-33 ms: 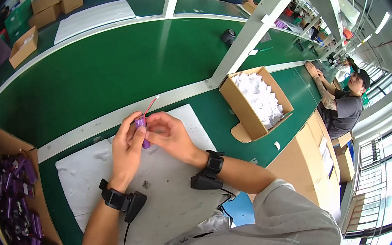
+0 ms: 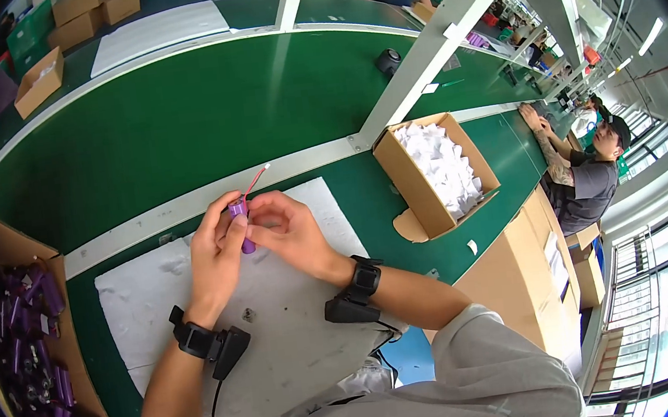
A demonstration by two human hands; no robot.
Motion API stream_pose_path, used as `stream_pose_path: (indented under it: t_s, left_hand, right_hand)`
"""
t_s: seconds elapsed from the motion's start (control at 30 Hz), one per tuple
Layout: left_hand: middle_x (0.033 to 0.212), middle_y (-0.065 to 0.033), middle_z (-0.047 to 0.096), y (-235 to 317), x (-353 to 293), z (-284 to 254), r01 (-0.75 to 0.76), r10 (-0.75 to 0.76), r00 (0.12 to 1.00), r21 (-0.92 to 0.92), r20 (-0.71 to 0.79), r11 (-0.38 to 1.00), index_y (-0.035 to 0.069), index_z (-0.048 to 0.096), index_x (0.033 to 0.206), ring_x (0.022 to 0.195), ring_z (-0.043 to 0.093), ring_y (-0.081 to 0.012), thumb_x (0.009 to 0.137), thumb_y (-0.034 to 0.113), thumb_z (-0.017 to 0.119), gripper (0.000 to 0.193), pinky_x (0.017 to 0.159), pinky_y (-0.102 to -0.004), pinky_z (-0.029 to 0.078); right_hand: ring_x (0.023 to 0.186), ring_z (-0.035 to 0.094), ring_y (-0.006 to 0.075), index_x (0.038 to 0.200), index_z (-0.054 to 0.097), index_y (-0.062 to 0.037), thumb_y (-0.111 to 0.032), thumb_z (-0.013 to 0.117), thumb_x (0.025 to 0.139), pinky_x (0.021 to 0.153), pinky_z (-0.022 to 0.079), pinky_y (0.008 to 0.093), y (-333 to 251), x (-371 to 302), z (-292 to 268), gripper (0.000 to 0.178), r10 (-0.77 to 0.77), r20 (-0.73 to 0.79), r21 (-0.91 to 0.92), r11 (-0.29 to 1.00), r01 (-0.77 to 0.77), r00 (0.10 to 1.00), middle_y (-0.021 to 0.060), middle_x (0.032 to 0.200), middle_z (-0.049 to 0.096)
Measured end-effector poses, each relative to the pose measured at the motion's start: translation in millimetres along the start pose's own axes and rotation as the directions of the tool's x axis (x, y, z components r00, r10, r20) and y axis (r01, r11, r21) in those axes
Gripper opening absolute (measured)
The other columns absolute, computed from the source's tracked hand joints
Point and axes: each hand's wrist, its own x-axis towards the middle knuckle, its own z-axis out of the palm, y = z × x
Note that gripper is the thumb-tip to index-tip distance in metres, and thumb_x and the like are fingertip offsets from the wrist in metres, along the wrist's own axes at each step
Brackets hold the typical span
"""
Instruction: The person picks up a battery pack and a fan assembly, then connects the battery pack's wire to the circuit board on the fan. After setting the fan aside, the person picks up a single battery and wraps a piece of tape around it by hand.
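Over a white foam sheet, I hold a purple cylindrical battery roughly upright between both hands. From its top end a thin red wire lead rises to a small white plug. My left hand is closed round the battery's left side, its thumb across the front. On the other side my right hand pinches with thumb and fingers at the battery, partly hiding it. The lower end of the purple cell shows beneath the fingers. Black straps with small boxes sit on both wrists.
At left, a cardboard box holds many purple batteries. A cardboard box of white paper pieces stands to the right on the green bench. A white post rises beyond it. A person in a cap sits farther right.
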Motion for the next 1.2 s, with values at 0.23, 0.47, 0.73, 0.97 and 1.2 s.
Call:
stream_pose_path:
  t_s: [0.23,0.47,0.73,0.97,1.2]
  left_hand:
    - [0.098,-0.0055,0.064,1.0,1.3,2.1,0.011,-0.011,1.0,0.028,0.0,1.0,0.003,0.051,0.126,0.085,0.058,-0.0089,0.096,0.013,0.054,0.031,0.072,-0.0228,0.047]
    - [0.1,-0.0062,0.064,1.3,2.6,0.2,0.026,-0.026,1.0,0.034,0.001,0.999,0.003,0.052,0.124,0.088,0.058,-0.0098,0.096,0.019,0.057,0.034,0.075,-0.0234,0.047]
    - [0.102,-0.0069,0.064,-2.7,2.0,-0.1,0.03,-0.03,1.0,-0.002,0.003,1.0,0.002,0.053,0.123,0.09,0.058,-0.0104,0.095,0.022,0.06,0.035,0.078,-0.0244,0.047]
    - [0.102,-0.0076,0.064,-2.2,3.2,-2.3,0.024,-0.024,1.0,0.013,-0.01,1.0,0.002,0.053,0.123,0.091,0.058,-0.01,0.094,0.02,0.06,0.035,0.079,-0.0244,0.047]
    - [0.096,-0.0083,0.067,-0.5,2.3,-0.2,0.043,-0.043,0.999,0.0,0.021,0.999,0.001,0.054,0.123,0.085,0.059,-0.009,0.093,0.014,0.061,0.034,0.076,-0.0239,0.048]
  right_hand:
    - [0.096,0.062,0.0175,0.112,0.052,0.0034,-0.002,0.061,0.09,0.078,0.054,0.0307,-2.9,-1.1,-1.5,0.025,0.016,0.008,0.005,1.0,-0.016,1.0,0.0097,0.104,0.061]
    - [0.093,0.062,0.0166,0.112,0.054,0.0039,-0.004,0.061,0.091,0.078,0.053,0.0306,-1.0,-0.6,-0.7,0.024,-0.025,0.009,0.008,1.0,0.025,1.0,0.0109,0.105,0.062]
    - [0.089,0.062,0.0153,0.113,0.055,0.0047,-0.006,0.058,0.093,0.075,0.051,0.0294,-1.2,-4.3,-0.8,0.023,-0.017,-0.003,-0.012,1.0,0.017,1.0,0.0108,0.102,0.064]
    - [0.085,0.061,0.0144,0.112,0.054,0.0053,-0.006,0.056,0.094,0.074,0.051,0.0295,-5.6,-3.0,1.7,0.021,-0.043,-0.007,-0.022,0.999,0.043,0.999,0.0109,0.1,0.064]
    - [0.081,0.065,0.0146,0.105,0.056,0.0069,-0.005,0.058,0.089,0.068,0.053,0.0287,-5.5,-3.3,1.5,0.02,0.021,-0.06,-0.006,1.0,-0.021,0.998,0.0145,0.093,0.067]
